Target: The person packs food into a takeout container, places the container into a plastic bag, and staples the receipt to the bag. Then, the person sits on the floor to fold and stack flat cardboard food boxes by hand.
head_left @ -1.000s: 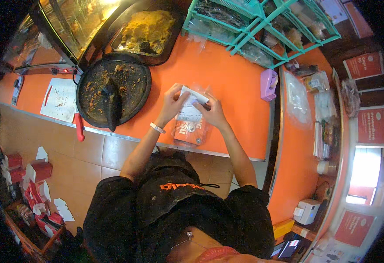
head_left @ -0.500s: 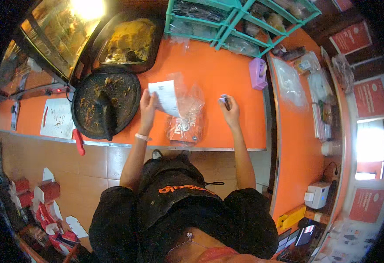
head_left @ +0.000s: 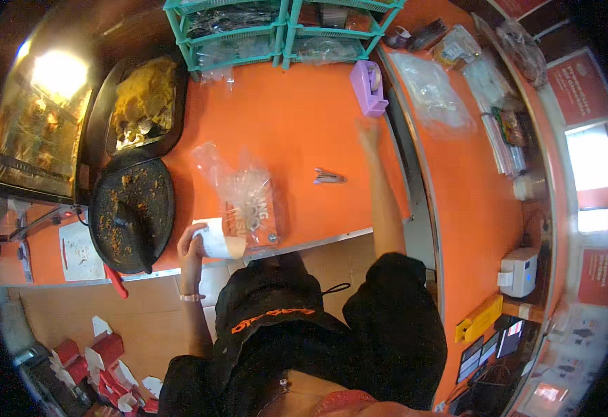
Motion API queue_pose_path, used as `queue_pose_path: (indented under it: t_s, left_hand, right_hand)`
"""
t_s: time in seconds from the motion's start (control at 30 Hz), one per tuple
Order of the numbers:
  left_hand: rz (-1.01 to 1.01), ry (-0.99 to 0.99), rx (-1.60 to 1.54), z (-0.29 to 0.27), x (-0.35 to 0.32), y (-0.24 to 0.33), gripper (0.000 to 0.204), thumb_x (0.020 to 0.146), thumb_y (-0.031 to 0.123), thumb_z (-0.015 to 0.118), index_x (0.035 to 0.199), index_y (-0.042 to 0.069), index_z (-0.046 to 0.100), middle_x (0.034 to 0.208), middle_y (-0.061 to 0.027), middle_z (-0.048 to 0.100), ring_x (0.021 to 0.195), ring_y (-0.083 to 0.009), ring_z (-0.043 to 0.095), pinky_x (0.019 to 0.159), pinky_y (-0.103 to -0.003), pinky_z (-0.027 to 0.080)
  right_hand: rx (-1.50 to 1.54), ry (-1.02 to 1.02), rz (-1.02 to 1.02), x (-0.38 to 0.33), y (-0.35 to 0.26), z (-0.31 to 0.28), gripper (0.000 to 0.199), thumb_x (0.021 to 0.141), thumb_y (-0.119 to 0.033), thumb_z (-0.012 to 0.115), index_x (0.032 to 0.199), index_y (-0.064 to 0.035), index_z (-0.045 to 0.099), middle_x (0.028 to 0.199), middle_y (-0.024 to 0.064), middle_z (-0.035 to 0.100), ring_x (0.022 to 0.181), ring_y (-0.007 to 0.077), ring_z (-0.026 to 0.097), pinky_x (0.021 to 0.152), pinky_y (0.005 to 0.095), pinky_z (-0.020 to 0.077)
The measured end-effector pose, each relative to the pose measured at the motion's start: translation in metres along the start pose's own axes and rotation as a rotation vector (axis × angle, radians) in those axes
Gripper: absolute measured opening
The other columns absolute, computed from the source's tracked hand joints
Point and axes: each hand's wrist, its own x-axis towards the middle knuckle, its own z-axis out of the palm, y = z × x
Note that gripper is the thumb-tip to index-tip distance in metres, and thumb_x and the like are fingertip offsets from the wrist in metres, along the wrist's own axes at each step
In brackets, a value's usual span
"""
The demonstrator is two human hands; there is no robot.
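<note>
My left hand (head_left: 190,251) pinches a white paper receipt (head_left: 213,238) at the near edge of the orange counter. Beside the receipt is a clear plastic bag (head_left: 238,182), knotted at the top, around a box with an orange printed face. My right hand (head_left: 369,132) reaches out to the purple tape dispenser (head_left: 368,89) on the far right; motion smears its fingers, so I cannot tell whether they touch it. A small stapler (head_left: 329,176) lies alone on the counter between the bag and my right forearm.
Left of the bag sits a dark stone mortar (head_left: 154,215) with a pestle, near a tray of yellow food (head_left: 144,104). A red-handled knife (head_left: 115,281) juts over the counter edge. Green racks (head_left: 283,35) stand at the back; a side counter (head_left: 450,201) runs along the right.
The stapler has left my right hand and lies on the counter. That hand has moved away from me to the tape dispenser. My left hand has lowered the receipt toward me. The view has shifted.
</note>
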Motion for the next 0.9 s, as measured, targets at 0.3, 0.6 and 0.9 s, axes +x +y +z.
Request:
queue_pose_path:
  t_s: [0.3, 0.6, 0.9]
  left_hand:
    - [0.051, 0.218, 0.09, 0.046, 0.01, -0.017, 0.017, 0.085, 0.01, 0.047, 0.099, 0.004, 0.055, 0.085, 0.0016, 0.053, 0.063, -0.0028, 0.04, 0.051, -0.017, 0.032]
    - [-0.006, 0.195, 0.031, 0.066, 0.024, -0.026, 0.018, 0.086, 0.01, 0.046, 0.099, 0.003, 0.057, 0.101, -0.0043, 0.055, 0.088, -0.0102, 0.052, 0.075, -0.024, 0.044]
    - [-0.051, 0.044, 0.228, 0.049, 0.006, 0.0, 0.013, 0.08, 0.011, 0.058, 0.09, 0.003, 0.057, 0.086, -0.0042, 0.059, 0.08, -0.011, 0.055, 0.065, -0.024, 0.047]
  right_hand:
    - [-0.238, 0.033, -0.017, 0.152, 0.058, -0.02, 0.033, 0.073, -0.034, 0.058, 0.085, -0.0049, 0.066, 0.083, 0.0118, 0.064, 0.064, 0.0269, 0.058, 0.061, 0.0434, 0.044]
    - [1.098, 0.212, 0.162, 0.062, 0.053, -0.022, 0.015, 0.077, -0.016, 0.061, 0.086, -0.0057, 0.055, 0.084, 0.004, 0.053, 0.081, 0.0162, 0.051, 0.077, 0.0424, 0.0484]
    - [0.852, 0.211, 0.651, 0.073, 0.07, 0.001, 0.018, 0.079, -0.022, 0.059, 0.089, -0.0082, 0.052, 0.086, 0.0068, 0.054, 0.084, 0.0218, 0.051, 0.077, 0.0428, 0.0463]
